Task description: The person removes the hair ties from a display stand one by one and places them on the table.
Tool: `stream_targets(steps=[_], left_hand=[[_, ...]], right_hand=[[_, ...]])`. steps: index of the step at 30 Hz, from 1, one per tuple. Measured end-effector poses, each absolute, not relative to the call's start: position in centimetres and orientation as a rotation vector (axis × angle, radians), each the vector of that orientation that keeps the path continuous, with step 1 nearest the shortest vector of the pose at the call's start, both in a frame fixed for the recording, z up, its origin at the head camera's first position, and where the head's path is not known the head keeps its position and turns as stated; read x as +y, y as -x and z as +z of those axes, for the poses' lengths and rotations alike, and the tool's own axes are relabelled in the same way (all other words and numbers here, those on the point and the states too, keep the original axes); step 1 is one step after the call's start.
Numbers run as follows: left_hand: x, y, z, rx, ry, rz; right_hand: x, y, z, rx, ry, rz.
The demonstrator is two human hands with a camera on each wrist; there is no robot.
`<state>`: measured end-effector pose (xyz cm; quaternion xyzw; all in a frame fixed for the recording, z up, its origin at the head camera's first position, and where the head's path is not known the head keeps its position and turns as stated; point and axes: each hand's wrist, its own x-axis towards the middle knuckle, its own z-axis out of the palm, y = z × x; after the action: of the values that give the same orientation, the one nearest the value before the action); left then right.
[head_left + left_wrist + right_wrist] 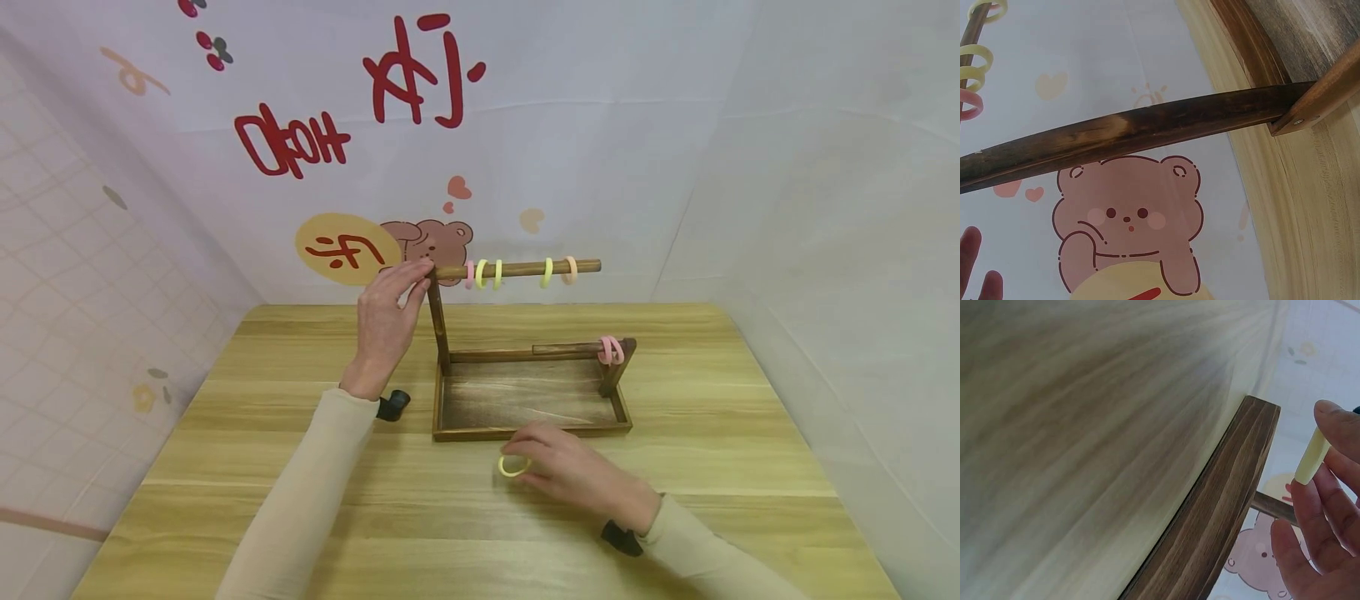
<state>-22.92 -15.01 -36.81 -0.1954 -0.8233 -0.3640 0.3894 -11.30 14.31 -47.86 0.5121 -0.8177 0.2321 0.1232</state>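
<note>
In the head view, my right hand [558, 467] pinches a pale yellow ring [513, 473] over the table, in front of the wooden rack's base. The right wrist view shows this ring [1313, 456] edge-on between thumb and fingers. My left hand [386, 312] rests its fingertips at the top of the rack's tall post [439, 325]; two of its fingers [969, 256] show at the lower left of the left wrist view. Several pink, yellow and orange rings hang on the upper rod [521, 269]. Two pink rings [611, 350] sit on the lower rod [566, 349], close to the short post.
The rack's shallow wooden tray [525, 396] stands on the light wood table [420, 508]. Behind it hangs a white printed cloth [600, 167] with a bear and red characters. Black straps [621, 538] show at both wrists.
</note>
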Motion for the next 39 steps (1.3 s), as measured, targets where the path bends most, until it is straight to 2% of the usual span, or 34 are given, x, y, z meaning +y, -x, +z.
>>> stream_targets(steps=[39], left_hand=[[-15.1, 22.9, -36.8, -2.082, 0.513, -0.926]], right_hand=[[10.2, 11.3, -49.3, -2.510, -1.620, 0.707]])
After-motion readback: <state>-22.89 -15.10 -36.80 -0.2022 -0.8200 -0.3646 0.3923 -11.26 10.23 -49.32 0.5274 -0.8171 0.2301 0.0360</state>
